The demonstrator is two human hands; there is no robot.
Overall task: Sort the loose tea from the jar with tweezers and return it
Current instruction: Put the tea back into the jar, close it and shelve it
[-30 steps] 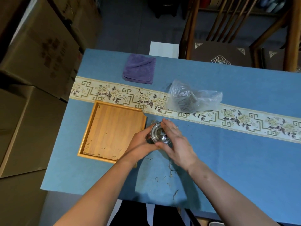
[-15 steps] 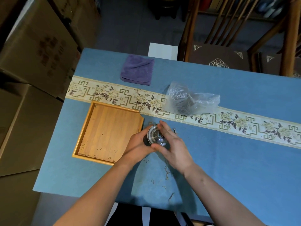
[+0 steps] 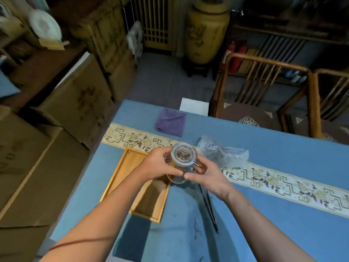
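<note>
Two hands, left hand and right hand, curl their fingers around one lidded glass jar, above one wooden tray and one pair of tweezers.

No readable text, label or number on anything in view

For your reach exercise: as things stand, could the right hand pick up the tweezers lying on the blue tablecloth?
Probably not yet: the right hand and left hand both grip the glass jar. The tweezers lie uncovered just below it, so freeing the right hand should suffice.
</note>
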